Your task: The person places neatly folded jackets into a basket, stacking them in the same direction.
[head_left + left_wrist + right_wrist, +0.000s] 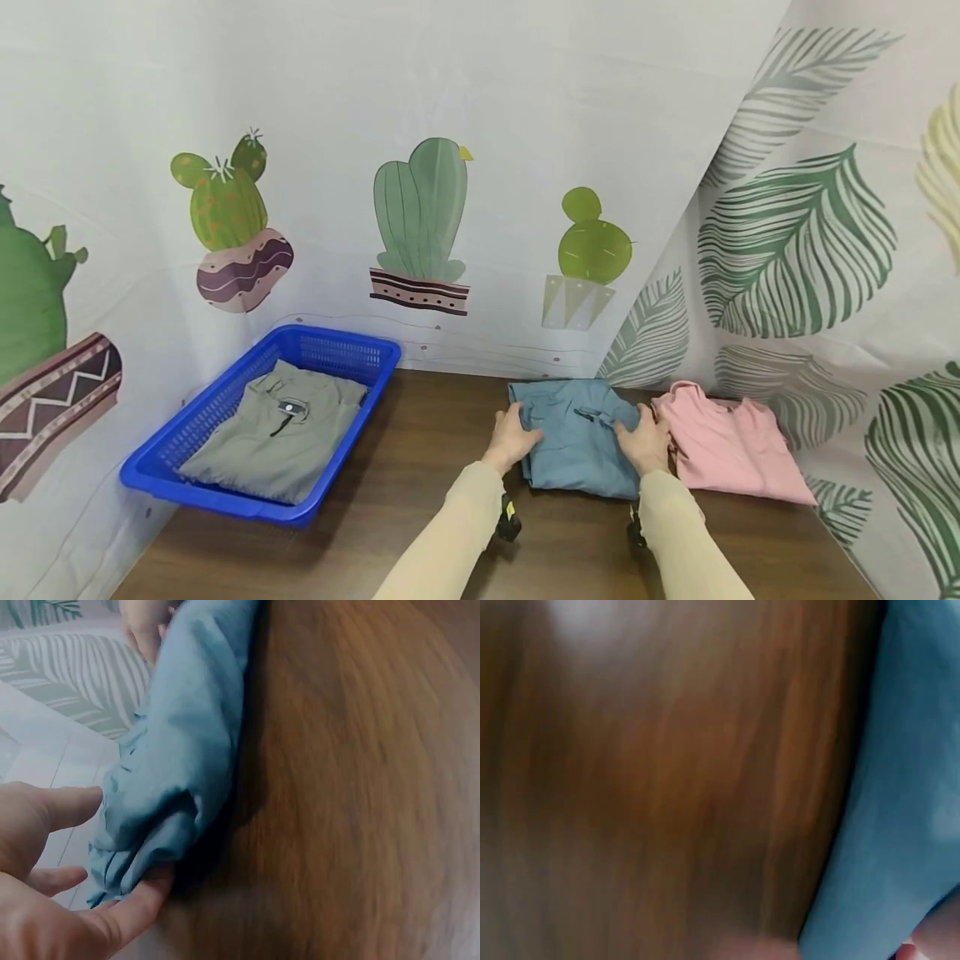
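Note:
A folded blue-grey shirt [573, 454] lies on the wooden table, a small dark detail near its top. My left hand [512, 440] holds its left edge. In the left wrist view, that hand's thumb is above the cloth and a fingertip is tucked under the folded edge [169, 780]. My right hand [643, 440] grips the right side in the head view, thumb on top. Only a sliver of it shows beside the blue cloth [907, 795] in the right wrist view, so most of its fingers are hidden.
A folded pink shirt [731, 446] lies directly to the right, close to my right hand. On the left stands a blue plastic basket [225, 502] holding a folded grey-green shirt [273, 442]. A cactus-printed curtain [510, 125] hangs behind the brown table [420, 467].

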A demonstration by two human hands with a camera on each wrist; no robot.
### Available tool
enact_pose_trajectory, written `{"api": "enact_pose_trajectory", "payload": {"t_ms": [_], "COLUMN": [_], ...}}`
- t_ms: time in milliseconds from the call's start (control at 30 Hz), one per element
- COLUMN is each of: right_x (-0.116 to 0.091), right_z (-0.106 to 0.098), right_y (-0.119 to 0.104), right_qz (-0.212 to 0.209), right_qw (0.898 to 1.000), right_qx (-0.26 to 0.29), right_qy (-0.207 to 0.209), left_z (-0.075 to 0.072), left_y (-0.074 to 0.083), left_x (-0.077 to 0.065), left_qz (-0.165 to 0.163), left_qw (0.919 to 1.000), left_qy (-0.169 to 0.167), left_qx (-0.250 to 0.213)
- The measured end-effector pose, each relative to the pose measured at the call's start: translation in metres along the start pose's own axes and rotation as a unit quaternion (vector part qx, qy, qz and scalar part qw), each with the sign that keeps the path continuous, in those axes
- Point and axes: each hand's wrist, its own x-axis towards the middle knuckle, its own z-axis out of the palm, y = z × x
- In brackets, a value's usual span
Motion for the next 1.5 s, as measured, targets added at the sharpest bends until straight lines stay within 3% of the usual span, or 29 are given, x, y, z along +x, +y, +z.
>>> {"api": "enact_pose_trajectory", "payload": {"t_ms": [167,433,600,800,967,1133,1200,1267,1400,1500], "right_x": [-0.004,-0.005,-0.006,-0.007,-0.008,-0.015,-0.018,-0.021,-0.026,-0.029], "right_z": [0.007,0.009,0.012,0.012,0.011,0.008,0.007,0.007,0.012,0.016], "right_y": [-0.012,-0.031,-0.041,-0.036,-0.026,-0.022,-0.024,-0.025,-0.023,-0.019], "right_qz": [0.038,0.054,0.075,0.088,0.068,0.037,0.033,0.041,0.075,0.088], "right_qw": [0.999,0.997,0.989,0.975,0.975,0.986,0.985,0.978,0.939,0.923], "right_qx": [0.031,0.058,0.109,0.177,0.175,0.109,0.114,0.158,0.297,0.341], "right_qy": [0.004,-0.026,-0.062,-0.098,-0.117,-0.122,-0.124,-0.132,-0.157,-0.153], "left_z": [0.004,0.01,0.009,0.007,0.006,0.006,0.005,0.003,-0.002,-0.005], "left_y": [0.001,-0.002,-0.003,-0.011,-0.02,-0.023,-0.023,-0.025,-0.03,-0.036], "left_x": [-0.001,-0.001,-0.001,0.001,0.001,0.002,0.003,0.003,0.005,0.007], "left_qz": [-0.024,-0.031,-0.021,0.008,0.024,0.03,0.035,0.031,0.001,-0.012], "left_qw": [0.9985,0.9975,0.9984,0.9996,0.9987,0.9981,0.9981,0.9979,0.9945,0.9903], "left_qy": [-0.008,-0.024,-0.004,0.021,0.017,0.024,0.028,0.031,0.044,0.05], "left_qx": [-0.048,-0.058,-0.053,-0.02,-0.042,-0.048,-0.043,-0.048,-0.095,-0.129]}}
